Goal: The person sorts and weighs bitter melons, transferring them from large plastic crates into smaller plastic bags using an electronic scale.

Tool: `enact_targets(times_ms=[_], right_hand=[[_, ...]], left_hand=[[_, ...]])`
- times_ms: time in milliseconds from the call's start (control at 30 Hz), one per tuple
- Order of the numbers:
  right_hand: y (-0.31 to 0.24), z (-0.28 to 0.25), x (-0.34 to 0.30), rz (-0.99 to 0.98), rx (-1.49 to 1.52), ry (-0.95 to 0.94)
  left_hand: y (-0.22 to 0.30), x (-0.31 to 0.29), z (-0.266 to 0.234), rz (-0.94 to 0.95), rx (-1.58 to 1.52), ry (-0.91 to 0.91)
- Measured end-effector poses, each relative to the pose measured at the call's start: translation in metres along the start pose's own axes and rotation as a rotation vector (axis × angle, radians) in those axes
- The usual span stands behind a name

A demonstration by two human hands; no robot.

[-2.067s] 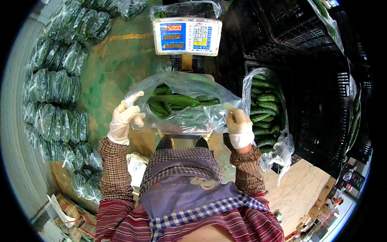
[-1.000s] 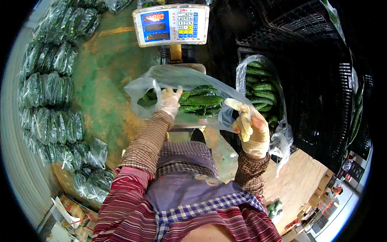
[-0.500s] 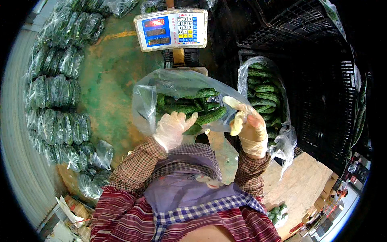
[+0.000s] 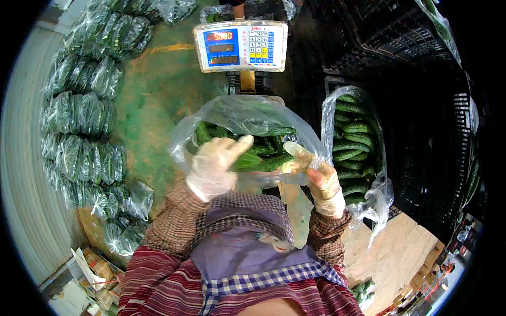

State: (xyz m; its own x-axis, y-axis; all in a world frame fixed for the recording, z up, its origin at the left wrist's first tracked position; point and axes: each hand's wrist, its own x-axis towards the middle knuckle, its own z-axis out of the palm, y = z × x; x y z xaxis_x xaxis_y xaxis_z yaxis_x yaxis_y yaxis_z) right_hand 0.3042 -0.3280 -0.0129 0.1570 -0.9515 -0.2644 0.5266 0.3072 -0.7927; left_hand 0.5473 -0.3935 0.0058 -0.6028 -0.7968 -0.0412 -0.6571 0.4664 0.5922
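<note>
A clear plastic bag [image 4: 232,109] lies open in front of me, with several dark green, bumpy cucumbers [image 4: 269,164] inside. My left hand [image 4: 213,167], in a thin whitish glove, is over the bag's near left side. Its index finger stretches out above the cucumbers, and the hand is slightly blurred. My right hand [image 4: 321,184], gloved too, is closed on the bag's right edge. Its fingertips reach in beside the end of the nearest cucumber. Beyond the bag stands a weighing scale's display panel [image 4: 240,47] with lit red digits and a keypad.
On the right, a lined black crate [image 4: 329,95] holds more cucumbers, next to tall stacked black crates [image 4: 421,121]. Rows of bagged cucumbers [image 4: 79,113] lie along the left wall. Cardboard boxes [image 4: 429,253] stand at the lower right.
My left hand has lifted slightly up and left from the cucumbers. My right hand has moved down and a little left, drawing the bag's mouth wider. The scale's red reading has changed.
</note>
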Motion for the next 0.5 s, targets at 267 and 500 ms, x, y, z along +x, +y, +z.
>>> enact_targets(times_ms=[267, 500], right_hand=[[0.003, -0.001, -0.001, 0.043, -0.087, 0.032], [0.013, 0.005, -0.013, 0.112, -0.137, 0.057]], left_hand=[[0.004, 0.003, 0.023, -0.021, 0.709, 0.368], [-0.100, -0.095, -0.046, -0.531, 0.690, 0.496]])
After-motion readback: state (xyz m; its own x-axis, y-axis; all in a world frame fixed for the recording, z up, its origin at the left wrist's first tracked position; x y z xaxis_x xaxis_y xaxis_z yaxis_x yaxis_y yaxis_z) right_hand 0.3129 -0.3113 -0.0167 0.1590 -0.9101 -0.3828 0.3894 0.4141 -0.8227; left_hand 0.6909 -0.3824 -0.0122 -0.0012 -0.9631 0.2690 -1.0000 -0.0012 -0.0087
